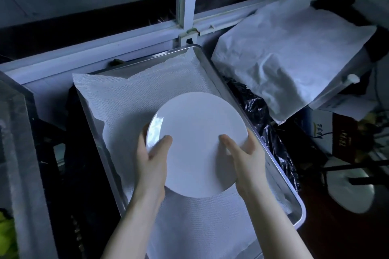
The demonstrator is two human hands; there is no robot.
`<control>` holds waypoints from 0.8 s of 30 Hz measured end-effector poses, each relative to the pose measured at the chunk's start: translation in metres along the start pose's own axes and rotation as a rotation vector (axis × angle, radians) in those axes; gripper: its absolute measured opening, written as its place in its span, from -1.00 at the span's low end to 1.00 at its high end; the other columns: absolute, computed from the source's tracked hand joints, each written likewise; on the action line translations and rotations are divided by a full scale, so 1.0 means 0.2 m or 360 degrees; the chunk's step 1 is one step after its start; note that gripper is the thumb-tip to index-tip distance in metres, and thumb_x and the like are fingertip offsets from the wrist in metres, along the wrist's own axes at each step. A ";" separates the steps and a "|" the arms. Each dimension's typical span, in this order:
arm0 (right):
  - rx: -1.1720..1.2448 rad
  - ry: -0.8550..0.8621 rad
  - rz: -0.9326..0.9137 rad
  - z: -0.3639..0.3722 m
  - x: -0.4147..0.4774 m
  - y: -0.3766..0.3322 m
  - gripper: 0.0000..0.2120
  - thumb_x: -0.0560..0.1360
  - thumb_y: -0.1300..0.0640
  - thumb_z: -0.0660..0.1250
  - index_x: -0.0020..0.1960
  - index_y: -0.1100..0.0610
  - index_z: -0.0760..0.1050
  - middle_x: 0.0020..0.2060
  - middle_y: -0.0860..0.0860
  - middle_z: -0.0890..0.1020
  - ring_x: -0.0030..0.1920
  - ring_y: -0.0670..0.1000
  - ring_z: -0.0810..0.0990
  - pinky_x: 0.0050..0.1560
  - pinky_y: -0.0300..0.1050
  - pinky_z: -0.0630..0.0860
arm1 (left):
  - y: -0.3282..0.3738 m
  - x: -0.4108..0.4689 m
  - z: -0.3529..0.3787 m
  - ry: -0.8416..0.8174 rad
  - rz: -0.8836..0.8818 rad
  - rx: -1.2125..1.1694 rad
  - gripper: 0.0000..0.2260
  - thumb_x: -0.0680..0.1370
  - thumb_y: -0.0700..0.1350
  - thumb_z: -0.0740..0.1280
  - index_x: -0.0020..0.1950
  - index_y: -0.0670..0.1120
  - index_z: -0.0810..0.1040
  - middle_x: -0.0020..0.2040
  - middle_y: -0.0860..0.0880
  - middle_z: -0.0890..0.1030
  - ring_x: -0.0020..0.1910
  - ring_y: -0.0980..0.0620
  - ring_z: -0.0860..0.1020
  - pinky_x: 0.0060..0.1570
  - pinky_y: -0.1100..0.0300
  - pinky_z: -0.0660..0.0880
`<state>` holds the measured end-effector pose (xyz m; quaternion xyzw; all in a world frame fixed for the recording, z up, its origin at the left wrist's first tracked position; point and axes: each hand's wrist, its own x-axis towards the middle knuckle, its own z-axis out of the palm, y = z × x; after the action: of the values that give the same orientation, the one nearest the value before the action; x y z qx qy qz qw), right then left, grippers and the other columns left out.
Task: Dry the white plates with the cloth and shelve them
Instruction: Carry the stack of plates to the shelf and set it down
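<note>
A round white plate (195, 132) is held face up above a metal tray (294, 202). My left hand (150, 160) grips its left rim, thumb on the top face and fingers underneath. My right hand (245, 153) grips the right rim the same way. A white mesh cloth (126, 99) lines the tray under the plate, with one corner hanging over the tray's far left edge. No other plate shows.
A crumpled white sheet (284, 48) covers something at the right. Black plastic (263, 115) lies beside the tray's right edge. A window frame (187, 2) runs along the back. A grey ledge (19, 153) stands at the left. Boxes and clutter (345, 139) sit at far right.
</note>
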<state>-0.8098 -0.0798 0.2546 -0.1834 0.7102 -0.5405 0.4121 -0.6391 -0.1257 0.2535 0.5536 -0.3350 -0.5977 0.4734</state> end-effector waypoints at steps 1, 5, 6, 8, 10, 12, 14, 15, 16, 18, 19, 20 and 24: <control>0.0019 -0.0013 0.0006 -0.01 -0.01 -0.01 -0.72 0.45 0.17 0.49 0.11 -0.10 0.61 -0.06 -0.13 0.73 -0.07 -0.07 0.70 -0.07 -0.11 0.58 | 0.01 0.00 0.00 -0.0009 0.0011 -0.0001 -0.66 0.51 -0.16 0.35 0.19 0.22 0.56 0.12 0.13 0.67 0.07 0.11 0.65 -0.07 0.12 0.58; 0.0103 -0.0007 0.0005 -0.08 -0.07 -0.05 -0.66 0.43 0.23 0.50 0.16 -0.04 0.61 -0.01 -0.06 0.73 0.02 0.08 0.70 0.02 0.05 0.63 | 0.05 -0.04 0.02 -0.0070 0.0048 0.0010 -0.66 0.44 -0.11 0.39 0.17 0.20 0.56 0.09 0.12 0.68 0.05 0.09 0.66 -0.11 0.12 0.59; 0.0126 0.0004 0.0001 -0.11 -0.09 -0.06 -0.65 0.43 0.24 0.50 0.16 -0.03 0.62 -0.01 -0.04 0.74 0.02 0.10 0.70 0.05 0.09 0.62 | 0.05 -0.06 0.03 -0.0090 0.0054 0.0018 -0.65 0.42 -0.10 0.40 0.15 0.21 0.57 0.08 0.13 0.68 0.03 0.10 0.67 -0.14 0.15 0.60; 0.0177 0.0033 -0.0021 -0.19 -0.13 -0.06 -0.66 0.42 0.26 0.51 0.15 -0.01 0.63 -0.01 -0.03 0.74 0.02 0.11 0.70 0.03 0.06 0.64 | 0.06 -0.11 0.06 -0.0133 0.0058 0.0039 -0.63 0.39 -0.11 0.42 0.14 0.22 0.57 0.04 0.15 0.69 -0.02 0.13 0.67 -0.22 0.23 0.59; 0.0239 0.0078 -0.0053 -0.29 -0.20 -0.06 -0.68 0.42 0.26 0.51 0.12 -0.01 0.64 -0.03 -0.03 0.74 0.00 0.09 0.71 -0.04 -0.03 0.65 | 0.07 -0.18 0.12 -0.0192 0.0047 0.0064 -0.62 0.37 -0.11 0.46 0.13 0.24 0.57 0.04 0.16 0.69 -0.04 0.12 0.68 -0.24 0.22 0.60; 0.0306 0.0143 -0.0071 -0.42 -0.26 -0.05 -0.68 0.42 0.24 0.52 0.11 -0.04 0.65 -0.02 -0.03 0.74 0.01 0.09 0.71 -0.02 0.01 0.66 | 0.05 -0.26 0.19 -0.0264 0.0026 0.0079 -0.62 0.42 -0.15 0.49 0.13 0.24 0.58 0.03 0.16 0.69 -0.03 0.11 0.68 -0.21 0.16 0.61; 0.0373 0.0240 -0.0097 -0.57 -0.35 -0.04 -0.64 0.36 0.19 0.55 0.12 -0.06 0.65 0.01 -0.01 0.73 0.05 0.11 0.70 0.06 0.13 0.66 | 0.03 -0.39 0.29 -0.0349 0.0016 0.0109 -0.63 0.46 -0.17 0.48 0.13 0.24 0.59 0.02 0.18 0.69 -0.03 0.11 0.68 -0.16 0.09 0.61; 0.0391 0.0303 -0.0120 -0.66 -0.40 -0.04 -0.61 0.31 0.15 0.55 0.12 -0.05 0.64 0.02 -0.02 0.73 0.06 0.11 0.70 0.08 0.15 0.65 | 0.01 -0.46 0.33 -0.0392 0.0013 0.0134 -0.64 0.46 -0.17 0.48 0.13 0.23 0.59 0.02 0.18 0.69 -0.02 0.10 0.67 -0.12 0.06 0.61; 0.0402 0.0357 -0.0140 -0.72 -0.44 -0.03 -0.58 0.28 0.11 0.54 0.13 -0.05 0.64 0.02 -0.02 0.73 0.06 0.10 0.70 0.09 0.15 0.65 | -0.01 -0.52 0.37 -0.0427 0.0012 0.0152 -0.64 0.46 -0.16 0.49 0.14 0.23 0.58 0.02 0.18 0.69 -0.01 0.09 0.67 -0.09 0.04 0.61; 0.0477 0.0488 -0.0178 -0.93 -0.57 0.01 -0.57 0.30 0.12 0.52 0.17 -0.04 0.63 0.03 -0.04 0.72 0.06 0.09 0.69 0.09 0.15 0.65 | -0.05 -0.70 0.48 -0.0556 0.0026 0.0210 -0.66 0.45 -0.15 0.50 0.13 0.21 0.59 0.01 0.15 0.70 -0.03 0.07 0.68 -0.11 0.05 0.61; 0.0516 0.0546 -0.0187 -1.04 -0.65 0.05 -0.58 0.33 0.14 0.52 0.18 -0.05 0.62 0.03 -0.04 0.72 0.05 0.08 0.70 0.06 0.14 0.66 | -0.07 -0.80 0.54 -0.0629 0.0036 0.0232 -0.67 0.44 -0.16 0.50 0.10 0.20 0.60 0.00 0.13 0.70 -0.06 0.06 0.68 -0.19 0.09 0.62; 0.0564 0.0618 -0.0203 -1.18 -0.74 0.08 -0.59 0.35 0.14 0.51 0.18 -0.05 0.62 0.02 -0.04 0.72 0.04 0.07 0.71 0.02 0.12 0.68 | -0.10 -0.92 0.61 -0.0724 0.0038 0.0245 -0.68 0.44 -0.18 0.50 0.08 0.19 0.61 -0.02 0.11 0.71 -0.10 0.06 0.69 -0.27 0.16 0.61; 0.0812 0.0883 -0.0259 -1.70 -1.15 0.25 -0.57 0.33 0.16 0.47 0.21 0.04 0.61 0.01 0.05 0.73 -0.02 0.12 0.73 -0.17 0.00 0.67 | -0.27 -1.47 0.86 -0.1180 0.0000 0.0328 -0.67 0.46 -0.23 0.47 0.09 0.16 0.63 -0.03 0.07 0.72 -0.13 0.04 0.70 -0.32 0.20 0.59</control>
<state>-0.9296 0.3104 0.3230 0.0224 0.6206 -0.7597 0.1926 -0.8350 0.1455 0.3326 0.3446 -0.5419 -0.7204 0.2619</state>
